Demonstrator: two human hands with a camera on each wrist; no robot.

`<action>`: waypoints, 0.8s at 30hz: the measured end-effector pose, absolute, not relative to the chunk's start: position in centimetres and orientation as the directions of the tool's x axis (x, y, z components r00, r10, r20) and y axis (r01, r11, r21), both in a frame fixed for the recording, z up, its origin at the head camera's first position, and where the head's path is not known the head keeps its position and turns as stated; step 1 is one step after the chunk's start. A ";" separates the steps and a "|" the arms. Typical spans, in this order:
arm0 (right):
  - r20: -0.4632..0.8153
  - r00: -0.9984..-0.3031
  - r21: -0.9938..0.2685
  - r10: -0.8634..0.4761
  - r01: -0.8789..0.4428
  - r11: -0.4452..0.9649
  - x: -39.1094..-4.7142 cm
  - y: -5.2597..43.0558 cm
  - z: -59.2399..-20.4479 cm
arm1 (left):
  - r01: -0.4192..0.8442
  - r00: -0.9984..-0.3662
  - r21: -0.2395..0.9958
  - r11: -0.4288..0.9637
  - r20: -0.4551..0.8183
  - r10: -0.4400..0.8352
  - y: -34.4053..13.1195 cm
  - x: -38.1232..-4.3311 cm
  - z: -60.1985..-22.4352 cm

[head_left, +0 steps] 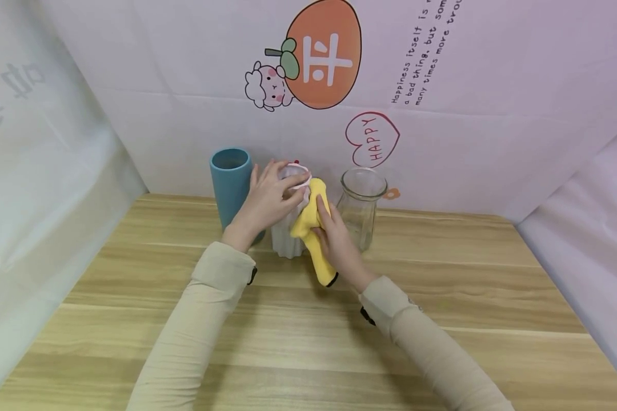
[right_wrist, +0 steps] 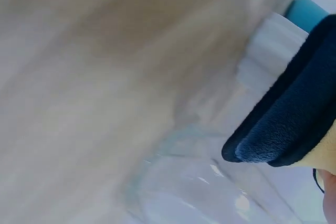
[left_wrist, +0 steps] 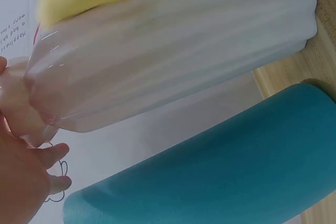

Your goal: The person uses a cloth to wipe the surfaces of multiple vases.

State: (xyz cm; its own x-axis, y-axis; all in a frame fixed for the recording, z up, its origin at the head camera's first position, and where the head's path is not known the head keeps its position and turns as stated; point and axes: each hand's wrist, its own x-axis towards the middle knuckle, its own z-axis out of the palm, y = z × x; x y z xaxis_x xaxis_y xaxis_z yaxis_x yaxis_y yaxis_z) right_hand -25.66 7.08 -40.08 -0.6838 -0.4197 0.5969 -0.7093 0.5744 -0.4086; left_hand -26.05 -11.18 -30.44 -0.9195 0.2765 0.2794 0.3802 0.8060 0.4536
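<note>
A white fluted vase (head_left: 287, 237) with a pinkish rim stands near the back of the table. My left hand (head_left: 269, 197) grips it by the rim from the left. In the left wrist view, the ribbed vase body (left_wrist: 199, 45) shows pale pink toward the neck. My right hand (head_left: 339, 242) holds a yellow cloth (head_left: 316, 214) against the vase's right side, one end hanging down. Seen from the right wrist, the cloth has a dark blue fuzzy part (right_wrist: 289, 114). The right fingertips are partly hidden in the cloth.
Close by on the left stands a tall blue cylinder vase (head_left: 231, 191). A clear glass vase (head_left: 362, 220) is just right of the right hand. Behind them hangs a white printed cloth backdrop (head_left: 200, 57), meeting the wooden table (head_left: 298, 342) at its back edge.
</note>
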 end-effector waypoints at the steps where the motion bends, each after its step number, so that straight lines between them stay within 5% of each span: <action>1: 0.606 -0.680 -0.411 -0.412 -0.711 0.570 -25.7 7.0 -39.7 | 0.381 -0.920 0.460 0.802 0.278 0.277 -11.2 -26.1 -30.5; 16: 0.434 -0.775 -0.446 -0.460 -0.628 0.638 -25.4 7.0 -40.8 | 0.406 -0.906 0.402 0.821 0.299 0.301 -11.3 -26.4 -30.8; 24: 0.226 -0.864 -0.473 -0.449 -0.500 0.725 -25.4 7.4 -43.0 | 0.396 -0.900 0.346 0.851 0.329 0.285 -11.1 -26.6 -31.0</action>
